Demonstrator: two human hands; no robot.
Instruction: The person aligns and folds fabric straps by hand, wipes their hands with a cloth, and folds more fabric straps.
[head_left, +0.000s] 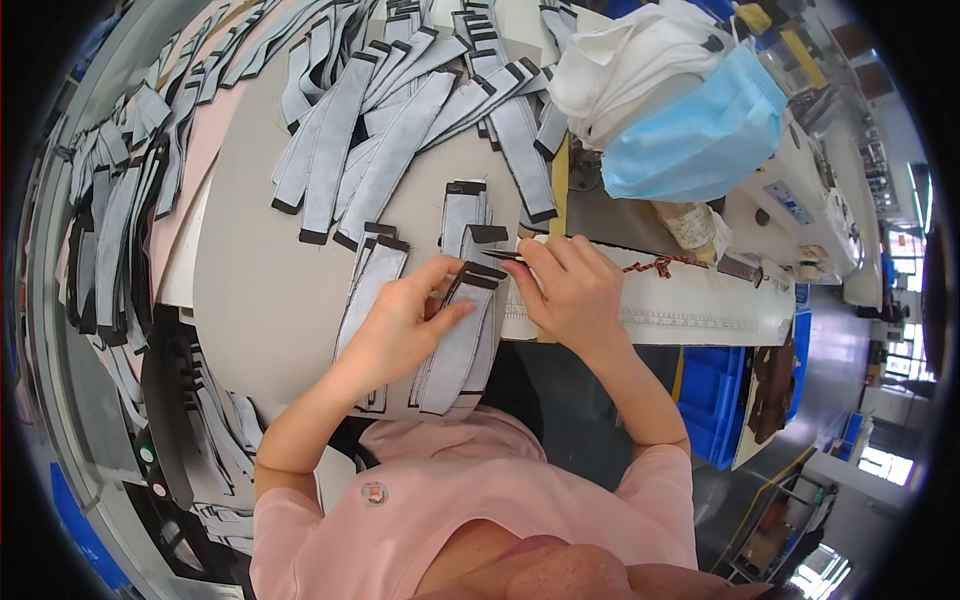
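My left hand holds a small stack of grey fabric strips with black-bound ends, thumb on top and fingers beneath. In my right hand is a small dark pointed tool, perhaps thread snips or tweezers, mostly hidden by the fingers. Its tip lies just above the black ends of the held strips. Another stack of strips lies left of these, partly under my left forearm. Beyond my hands sits a further stack on the grey board.
A large heap of similar strips covers the board's far part. More strips hang at the left. White cloth and a blue face mask lie by a sewing machine. A ruler scale marks the table edge; blue crates stand below.
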